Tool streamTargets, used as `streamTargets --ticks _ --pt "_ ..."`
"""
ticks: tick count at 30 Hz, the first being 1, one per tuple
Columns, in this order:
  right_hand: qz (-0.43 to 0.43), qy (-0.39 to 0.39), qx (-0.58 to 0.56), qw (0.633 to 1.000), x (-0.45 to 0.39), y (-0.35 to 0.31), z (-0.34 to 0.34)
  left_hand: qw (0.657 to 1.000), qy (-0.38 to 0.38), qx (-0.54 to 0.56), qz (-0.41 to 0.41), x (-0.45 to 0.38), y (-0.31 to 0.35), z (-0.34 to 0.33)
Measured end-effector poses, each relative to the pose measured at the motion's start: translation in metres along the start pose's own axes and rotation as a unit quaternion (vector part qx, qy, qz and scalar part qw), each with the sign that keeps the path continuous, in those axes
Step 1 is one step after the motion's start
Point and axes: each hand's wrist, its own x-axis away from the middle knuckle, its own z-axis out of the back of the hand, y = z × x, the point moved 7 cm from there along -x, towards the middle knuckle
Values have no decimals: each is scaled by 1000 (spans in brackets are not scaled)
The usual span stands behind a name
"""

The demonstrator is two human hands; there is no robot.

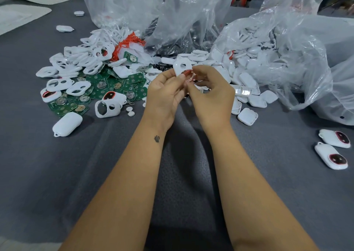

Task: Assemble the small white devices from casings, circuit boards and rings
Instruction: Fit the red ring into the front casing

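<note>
My left hand (pixel 165 92) grips a white casing (pixel 182 66) with holes in it, held upright above the grey cloth. My right hand (pixel 210 90) pinches a reddish ring (pixel 189 75) against the lower opening of that casing. A heap of green circuit boards (pixel 115 86) lies to the left, mixed with white casing fronts (pixel 80 88). White casing backs (pixel 248 115) spill from a bag on the right. Two assembled white devices (pixel 334 137) with red rings lie at the far right.
Clear plastic bags (pixel 191 11) stand behind the heaps, one sagging open at the right (pixel 298 59). A closed white casing (pixel 67 124) lies front left. Orange string (pixel 130 42) sits in the pile. Grey cloth (pixel 182 174) covers the table.
</note>
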Motion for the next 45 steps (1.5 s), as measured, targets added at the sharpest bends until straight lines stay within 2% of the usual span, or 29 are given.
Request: streamTargets --ticks 9,16,23,41,45 --pt "-79 21 -82 993 -3 9 4 1000 -16 0 -5 1 1 -2" --pt "-46 20 -65 997 -3 2 5 1000 9 14 0 1 2 1" --pt "-56 8 -83 995 -2 5 2 1000 -2 -23 -8 2 4 0" --pt "-35 19 -46 998 -1 2 2 996 -24 -87 -16 1 0 -1" --pt "-55 28 -42 997 -1 7 4 995 -26 -92 -8 1 -2 0"
